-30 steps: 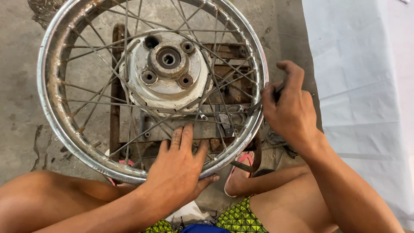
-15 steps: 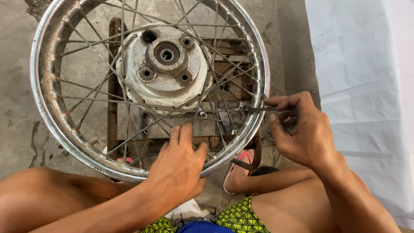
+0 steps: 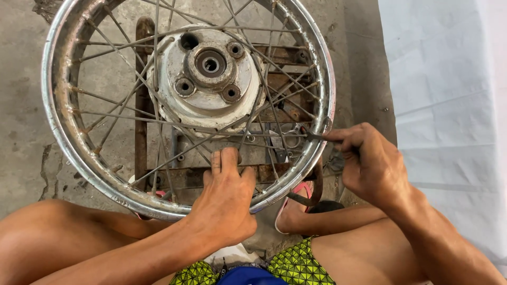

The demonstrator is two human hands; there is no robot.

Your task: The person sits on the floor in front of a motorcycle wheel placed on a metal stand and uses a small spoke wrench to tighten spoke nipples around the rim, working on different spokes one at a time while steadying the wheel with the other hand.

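A spoked metal wheel lies flat in the head view, its chrome rim [image 3: 57, 126] ringing a pale grey hub [image 3: 208, 74]. My left hand [image 3: 224, 198] rests palm down over the near part of the rim, fingers spread onto the spokes. My right hand [image 3: 369, 163] is just outside the rim's right side, pinching a thin metal spoke [image 3: 311, 135] that reaches in between the other spokes.
The wheel sits on a rusty metal frame [image 3: 141, 105] on a concrete floor [image 3: 21, 79]. A white sheet [image 3: 449, 105] covers the ground at the right. My bare knees and a pink sandal [image 3: 301, 192] are close under the rim.
My right hand has come off the rim's edge and closed on a thin spoke, holding it level at the rim's right side. My left hand has stayed on the near rim.
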